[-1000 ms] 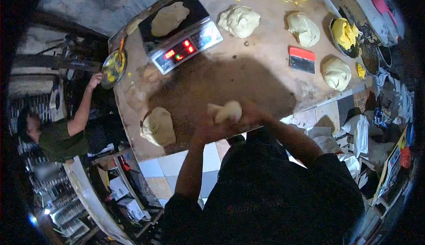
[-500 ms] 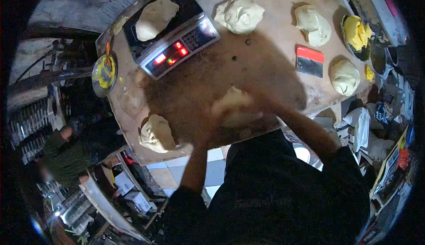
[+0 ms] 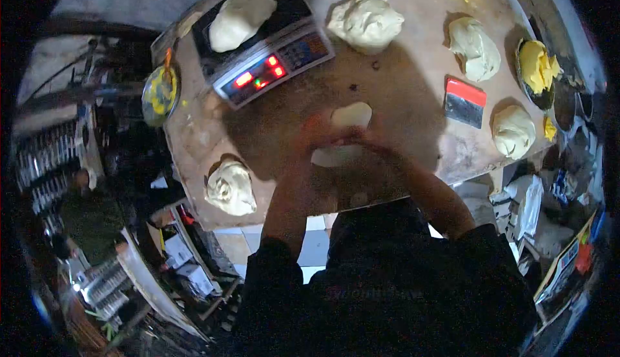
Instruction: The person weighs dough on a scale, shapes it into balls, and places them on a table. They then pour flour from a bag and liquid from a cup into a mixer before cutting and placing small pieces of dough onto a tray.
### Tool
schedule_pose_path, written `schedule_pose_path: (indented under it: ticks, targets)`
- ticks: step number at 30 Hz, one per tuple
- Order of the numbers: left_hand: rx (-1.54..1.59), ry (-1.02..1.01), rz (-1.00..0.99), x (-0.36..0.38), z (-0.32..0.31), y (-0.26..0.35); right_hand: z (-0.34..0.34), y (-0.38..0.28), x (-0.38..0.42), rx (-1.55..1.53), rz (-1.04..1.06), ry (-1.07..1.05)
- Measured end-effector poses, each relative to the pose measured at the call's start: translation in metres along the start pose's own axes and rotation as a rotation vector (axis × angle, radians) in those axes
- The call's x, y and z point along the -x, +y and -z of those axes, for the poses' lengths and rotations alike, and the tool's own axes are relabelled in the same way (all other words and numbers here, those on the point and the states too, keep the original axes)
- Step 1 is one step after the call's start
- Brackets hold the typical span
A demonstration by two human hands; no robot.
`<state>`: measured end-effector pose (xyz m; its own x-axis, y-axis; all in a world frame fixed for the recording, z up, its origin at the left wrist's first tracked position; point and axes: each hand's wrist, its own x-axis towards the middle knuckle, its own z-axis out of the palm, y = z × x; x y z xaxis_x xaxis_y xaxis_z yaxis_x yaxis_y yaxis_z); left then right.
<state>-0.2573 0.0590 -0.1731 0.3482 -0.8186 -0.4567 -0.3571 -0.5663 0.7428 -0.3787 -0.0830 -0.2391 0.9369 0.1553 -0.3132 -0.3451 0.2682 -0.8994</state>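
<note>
A pale piece of dough point(image 3: 352, 115) lies on the work table between my two hands, and another part of it shows on the near side of them. My left hand point(image 3: 315, 132) grips the dough from the left, its fingers smeared by motion. From the right, my right hand point(image 3: 373, 137) closes on the same dough, the fingertips of both hands nearly meeting across its middle. Beyond them, a digital scale point(image 3: 274, 66) with lit red digits carries a flat slab of dough point(image 3: 242, 19). A red-and-dark dough scraper point(image 3: 465, 102) lies to the right.
Dough lumps rest at the left point(image 3: 230, 188), back point(image 3: 366, 22) and right point(image 3: 514, 132) of the table point(image 3: 400, 92). A bowl of yellow fat point(image 3: 538, 66) stands at the right edge, a smeared bowl point(image 3: 160, 95) at the left. Another person point(image 3: 93, 218) is at the lower left.
My hands have come closer together over the dough, which now shows on both sides of them. The whole view has shifted slightly, with the table's things appearing further right.
</note>
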Motion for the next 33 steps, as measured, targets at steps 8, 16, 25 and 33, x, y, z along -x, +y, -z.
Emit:
schedule_pose_path:
  ticks: [8,16,25,33]
  targets:
    - [0.175,-0.073,-0.095,0.156,-0.032,0.01,-0.14,-0.067,0.084,0.008,0.154,-0.039]
    - [0.004,0.238,-0.376,0.151,-0.004,0.055,-0.098,-0.11,0.098,0.843,0.229,0.108]
    - [0.187,0.237,-0.083,0.083,-0.04,-0.022,-0.05,-0.076,0.076,0.739,0.112,0.152]
    - [-0.088,0.27,0.06,-0.045,0.049,0.002,0.12,-0.095,-0.121,1.143,-0.165,0.068]
